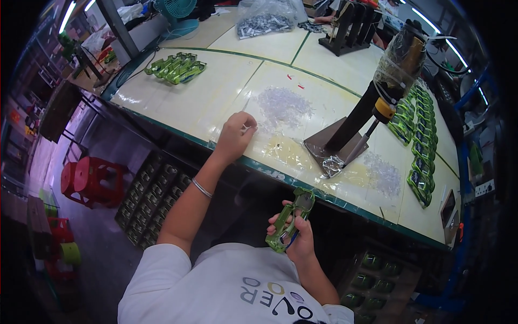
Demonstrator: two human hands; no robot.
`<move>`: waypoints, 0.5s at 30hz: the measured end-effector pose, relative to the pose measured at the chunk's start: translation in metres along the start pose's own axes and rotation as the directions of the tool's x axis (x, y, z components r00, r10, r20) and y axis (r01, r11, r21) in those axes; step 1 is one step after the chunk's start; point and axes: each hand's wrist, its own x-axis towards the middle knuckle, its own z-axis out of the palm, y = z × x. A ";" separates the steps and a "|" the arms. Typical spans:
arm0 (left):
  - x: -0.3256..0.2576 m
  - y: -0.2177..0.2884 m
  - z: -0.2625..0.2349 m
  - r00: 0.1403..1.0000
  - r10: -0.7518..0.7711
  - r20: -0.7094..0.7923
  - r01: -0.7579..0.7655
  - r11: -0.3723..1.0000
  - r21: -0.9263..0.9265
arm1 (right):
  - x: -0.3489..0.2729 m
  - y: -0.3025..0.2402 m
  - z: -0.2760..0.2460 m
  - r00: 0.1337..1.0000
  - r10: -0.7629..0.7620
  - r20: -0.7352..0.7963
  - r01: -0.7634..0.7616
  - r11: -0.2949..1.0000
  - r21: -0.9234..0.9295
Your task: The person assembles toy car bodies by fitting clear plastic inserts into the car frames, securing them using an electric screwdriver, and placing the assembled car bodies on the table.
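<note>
My right hand [303, 241] grips a glossy green plastic shell [280, 227] with an open middle, held in front of my chest below the table edge. Something thin and blue shows by its lower end. My left hand [236, 135] is over the near part of the table, its fingers pinched together. What they hold, if anything, is too small to name. Just beyond these fingers lies a spread pile of small clear plastic pieces [283, 105]. A second pile of clear pieces [382, 175] lies farther right.
A tool stand [345, 127] with a plastic-wrapped post rises right of centre. Rows of green shells [423, 146] line the right side; more green shells [175, 67] sit at far left. A bag of metal parts [264, 21] is at the back. Red stools [91, 181] stand left.
</note>
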 end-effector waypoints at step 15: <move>-0.002 -0.004 -0.003 0.993 0.107 0.049 -0.109 0.993 0.036 | -0.001 -0.004 0.004 0.998 0.055 -0.036 -0.054 0.998 0.024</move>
